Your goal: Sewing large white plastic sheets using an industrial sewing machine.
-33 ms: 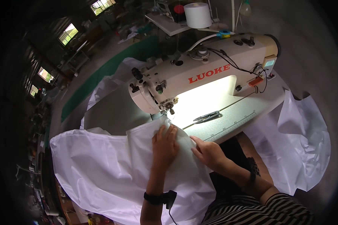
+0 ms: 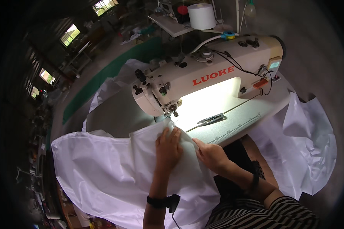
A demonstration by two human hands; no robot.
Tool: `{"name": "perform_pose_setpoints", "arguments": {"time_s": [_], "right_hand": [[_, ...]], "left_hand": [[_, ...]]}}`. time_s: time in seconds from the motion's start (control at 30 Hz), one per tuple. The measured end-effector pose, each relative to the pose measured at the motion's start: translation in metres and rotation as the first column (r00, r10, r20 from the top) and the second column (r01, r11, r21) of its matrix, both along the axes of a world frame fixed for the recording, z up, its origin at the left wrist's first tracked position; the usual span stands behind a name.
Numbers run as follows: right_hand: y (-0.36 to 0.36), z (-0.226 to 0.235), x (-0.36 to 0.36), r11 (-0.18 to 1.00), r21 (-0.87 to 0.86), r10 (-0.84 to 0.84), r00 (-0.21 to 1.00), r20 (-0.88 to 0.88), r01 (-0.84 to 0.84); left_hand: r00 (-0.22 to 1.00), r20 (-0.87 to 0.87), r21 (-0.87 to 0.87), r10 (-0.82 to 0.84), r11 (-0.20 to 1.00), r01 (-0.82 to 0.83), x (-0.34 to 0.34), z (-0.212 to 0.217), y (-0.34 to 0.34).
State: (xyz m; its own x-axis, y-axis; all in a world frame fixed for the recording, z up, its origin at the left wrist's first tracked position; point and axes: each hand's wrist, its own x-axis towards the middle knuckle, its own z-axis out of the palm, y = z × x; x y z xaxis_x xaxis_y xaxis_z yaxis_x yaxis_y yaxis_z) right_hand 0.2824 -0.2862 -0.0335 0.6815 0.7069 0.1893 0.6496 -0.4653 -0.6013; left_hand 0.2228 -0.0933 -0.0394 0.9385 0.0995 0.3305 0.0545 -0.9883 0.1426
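White sheet fabric (image 2: 99, 164) drapes over the near edge of the sewing machine table, its upper corner reaching beneath the needle area (image 2: 168, 116) of a pale industrial sewing machine (image 2: 214, 72). My left hand (image 2: 169, 147) lies on this fabric just in front of the needle, palm down, fingers stretched and slightly apart. To its right, my right hand (image 2: 212, 156) pinches the fabric's right edge between thumb and fingers. A pair of thread snips (image 2: 211, 119) rests on the lit machine bed, beyond my right hand. The stitching point itself is too small to make out.
A ruler scale (image 2: 237, 128) runs along the bed's near edge. More white fabric (image 2: 309, 145) hangs at the right. Behind the machine stand a white thread cone (image 2: 201, 16) and a small side table (image 2: 168, 24). Green cloth (image 2: 107, 76) stretches along the far left.
My right hand has shifted very slightly left along the fabric edge. My left hand, the snips and the machine look the same.
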Motion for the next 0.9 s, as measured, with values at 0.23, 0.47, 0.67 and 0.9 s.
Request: {"name": "perform_pose_setpoints", "arguments": {"time_s": [0.23, 0.47, 0.67, 0.9], "right_hand": [[0.006, 0.006, -0.015, 0.978, -0.205, 0.015, 0.976, 0.217, 0.03], [0.007, -0.001, -0.01, 0.997, -0.043, 0.07, 0.94, 0.334, -0.059], [0.011, 0.003, -0.015, 0.964, -0.266, 0.146, 0.853, 0.502, -0.008], [0.037, 0.01, 0.029, 0.998, 0.006, -0.056, 0.955, 0.291, 0.057]], "left_hand": [[1.0, -0.023, -0.257, -0.012, 0.966, 0.006, 0.007, 0.023, 0.026], [0.989, 0.143, -0.059, -0.023, 0.998, 0.032, 0.018, 0.007, 0.026], [0.993, 0.115, -0.131, 0.009, 0.991, 0.006, 0.02, 0.007, 0.017], [0.996, 0.091, -0.147, 0.002, 0.989, 0.012, 0.015, 0.002, 0.016]]}}
